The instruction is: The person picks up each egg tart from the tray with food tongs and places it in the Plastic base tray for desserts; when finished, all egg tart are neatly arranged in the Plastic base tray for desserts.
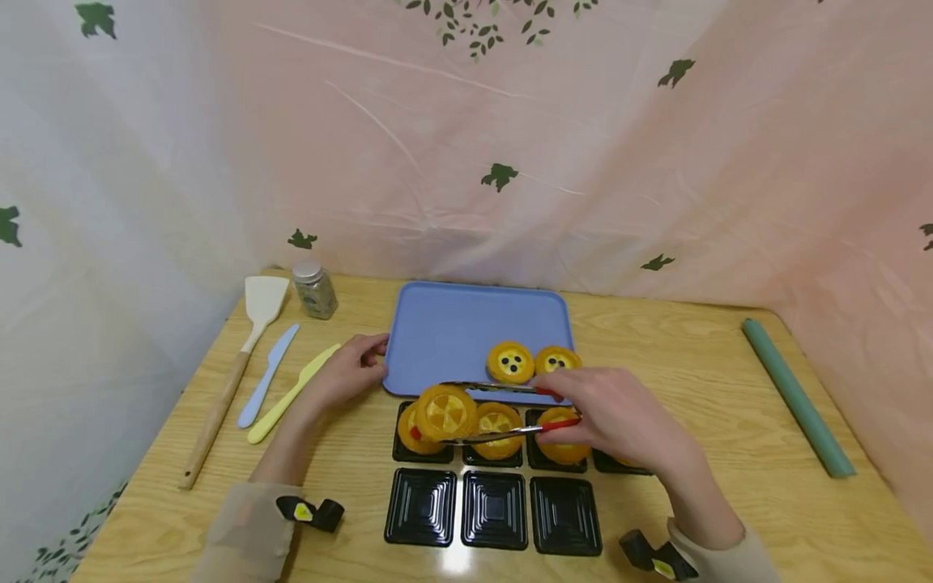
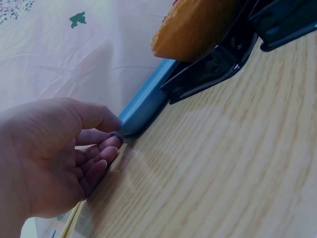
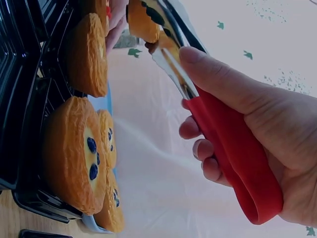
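My right hand [image 1: 619, 413] holds red-handled tongs [image 3: 233, 153]. Their metal arms grip a round tart topped with orange wedges [image 1: 446, 413], lifted above the black square trays near the blue tray's front edge. My left hand [image 2: 54, 148] pinches the left edge of the blue tray [image 1: 452, 324], thumb at its rim and the other fingers curled beside it. Two blueberry tarts [image 1: 510, 362] sit at that tray's front right. Below the lifted tart, a tart with a red topping [image 1: 412, 429] is partly hidden in its black tray; another orange-wedge tart [image 1: 497, 431] lies beside it.
Three black square trays [image 1: 494, 510] lie in the front row. More tarts stand in the back row, partly behind my right hand. At left are a spatula [image 1: 236, 364], blue knife [image 1: 270, 376], yellow knife [image 1: 295, 393] and jar [image 1: 315, 290]; a green roll [image 1: 798, 397] lies right.
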`<state>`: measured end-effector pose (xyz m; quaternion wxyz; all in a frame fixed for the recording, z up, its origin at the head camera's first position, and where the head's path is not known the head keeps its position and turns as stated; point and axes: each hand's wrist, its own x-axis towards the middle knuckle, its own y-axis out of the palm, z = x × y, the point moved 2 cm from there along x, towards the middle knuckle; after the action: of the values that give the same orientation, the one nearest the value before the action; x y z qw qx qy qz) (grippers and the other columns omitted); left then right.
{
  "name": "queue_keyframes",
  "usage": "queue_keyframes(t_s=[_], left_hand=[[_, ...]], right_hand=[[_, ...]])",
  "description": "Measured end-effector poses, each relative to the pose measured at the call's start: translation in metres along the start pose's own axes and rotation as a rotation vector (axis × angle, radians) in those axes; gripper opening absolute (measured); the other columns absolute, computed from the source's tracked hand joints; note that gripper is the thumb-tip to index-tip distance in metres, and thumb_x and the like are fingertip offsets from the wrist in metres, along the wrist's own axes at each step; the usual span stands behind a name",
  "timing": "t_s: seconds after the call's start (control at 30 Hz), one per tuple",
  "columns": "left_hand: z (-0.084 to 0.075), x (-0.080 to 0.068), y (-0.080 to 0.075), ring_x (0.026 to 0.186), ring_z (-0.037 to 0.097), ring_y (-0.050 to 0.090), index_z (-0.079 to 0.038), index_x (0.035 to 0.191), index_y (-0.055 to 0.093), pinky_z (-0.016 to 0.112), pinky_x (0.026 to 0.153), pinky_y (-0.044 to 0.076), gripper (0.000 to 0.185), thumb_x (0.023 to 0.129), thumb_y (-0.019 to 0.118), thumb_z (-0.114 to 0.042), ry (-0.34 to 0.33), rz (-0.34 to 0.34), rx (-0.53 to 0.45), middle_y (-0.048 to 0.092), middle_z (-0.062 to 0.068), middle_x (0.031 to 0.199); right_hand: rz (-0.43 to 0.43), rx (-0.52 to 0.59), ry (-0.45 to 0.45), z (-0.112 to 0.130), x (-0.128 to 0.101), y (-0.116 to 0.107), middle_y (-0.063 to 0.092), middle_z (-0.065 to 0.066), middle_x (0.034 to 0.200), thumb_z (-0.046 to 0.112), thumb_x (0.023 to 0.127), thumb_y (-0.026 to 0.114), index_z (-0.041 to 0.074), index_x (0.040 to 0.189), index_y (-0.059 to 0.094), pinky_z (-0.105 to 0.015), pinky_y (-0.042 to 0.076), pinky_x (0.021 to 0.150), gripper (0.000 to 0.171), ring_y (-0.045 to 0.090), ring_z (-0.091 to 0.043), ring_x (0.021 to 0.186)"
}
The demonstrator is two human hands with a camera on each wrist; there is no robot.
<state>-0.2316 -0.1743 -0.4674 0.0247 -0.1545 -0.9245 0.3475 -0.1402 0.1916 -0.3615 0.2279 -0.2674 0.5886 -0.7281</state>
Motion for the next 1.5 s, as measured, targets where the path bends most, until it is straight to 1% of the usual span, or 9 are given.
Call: queue_keyframes(t_s=[0.17,0.23,0.4,0.5,0.73,0.93,1.1,1.27,1.5], left_hand=[[0.002,0.0,0.0,0.102,0.024,0.055,0.004,0.151,0.047,0.034,0.088,0.043,0.063,0.092,0.062,-0.013,-0.002,0.005,0.004,0.061,0.02,0.126],[0.001,-0.001,0.0,0.102,0.024,0.055,0.004,0.151,0.047,0.034,0.089,0.043,0.063,0.092,0.062,-0.013,-0.001,0.002,0.002,0.061,0.02,0.126],[0.003,-0.003,0.0,0.101,0.026,0.056,0.006,0.149,0.049,0.034,0.088,0.044,0.061,0.091,0.063,-0.012,0.011,-0.006,0.005,0.062,0.021,0.124],[0.004,-0.005,-0.001,0.101,0.025,0.056,0.006,0.148,0.049,0.034,0.089,0.044,0.061,0.091,0.064,-0.012,0.003,-0.005,0.006,0.062,0.021,0.124],[0.006,-0.005,-0.004,0.102,0.025,0.055,0.005,0.149,0.049,0.035,0.09,0.043,0.061,0.091,0.063,-0.01,-0.001,-0.008,-0.003,0.061,0.02,0.124],[0.004,-0.004,-0.004,0.102,0.025,0.055,0.006,0.149,0.049,0.035,0.089,0.043,0.062,0.091,0.063,-0.01,0.009,-0.007,-0.002,0.062,0.02,0.123],[0.003,-0.002,-0.003,0.101,0.024,0.056,0.007,0.149,0.049,0.033,0.088,0.044,0.062,0.091,0.063,-0.01,0.02,-0.003,0.003,0.062,0.021,0.123],[0.001,-0.001,-0.002,0.1,0.025,0.056,0.008,0.148,0.048,0.032,0.087,0.044,0.062,0.091,0.063,-0.011,0.024,-0.001,0.011,0.062,0.022,0.123],[-0.001,0.002,-0.001,0.099,0.026,0.055,0.008,0.149,0.047,0.033,0.086,0.043,0.062,0.092,0.063,-0.011,0.028,0.015,0.021,0.062,0.022,0.123]], right_hand=[[0.019,0.034,-0.029,0.003,-0.004,-0.001,0.076,0.011,0.104,0.062,0.082,0.076,0.023,0.123,0.071,-0.024,0.052,0.068,0.057,0.062,-0.002,0.076],[0.022,0.047,-0.051,0.004,-0.006,-0.001,0.076,0.01,0.107,0.062,0.082,0.075,0.023,0.123,0.071,-0.025,0.053,0.069,0.057,0.064,-0.003,0.079],[0.033,0.068,-0.115,0.007,-0.006,0.004,0.075,0.01,0.117,0.057,0.08,0.08,0.021,0.124,0.072,-0.031,0.059,0.08,0.057,0.071,-0.006,0.095],[0.054,0.077,-0.133,0.01,-0.005,0.007,0.075,0.011,0.118,0.056,0.08,0.081,0.022,0.123,0.072,-0.032,0.059,0.084,0.056,0.071,-0.006,0.099],[0.113,0.108,-0.174,0.019,0.002,0.013,0.076,0.011,0.114,0.053,0.079,0.083,0.023,0.122,0.072,-0.028,0.057,0.078,0.054,0.071,-0.006,0.094],[0.116,0.12,-0.218,0.024,0.004,0.019,0.075,0.015,0.107,0.052,0.076,0.085,0.024,0.118,0.071,-0.022,0.053,0.07,0.053,0.069,-0.004,0.089],[0.127,0.094,-0.226,0.027,0.004,0.021,0.075,0.013,0.104,0.053,0.076,0.084,0.022,0.119,0.071,-0.019,0.048,0.067,0.055,0.066,-0.004,0.083],[0.123,0.06,-0.228,0.03,0.004,0.023,0.074,0.012,0.101,0.053,0.074,0.085,0.022,0.118,0.071,-0.021,0.049,0.068,0.056,0.064,-0.002,0.082],[0.153,0.085,-0.215,0.032,0.002,0.026,0.072,0.013,0.097,0.052,0.075,0.085,0.022,0.116,0.071,-0.016,0.041,0.063,0.053,0.055,0.002,0.074]])
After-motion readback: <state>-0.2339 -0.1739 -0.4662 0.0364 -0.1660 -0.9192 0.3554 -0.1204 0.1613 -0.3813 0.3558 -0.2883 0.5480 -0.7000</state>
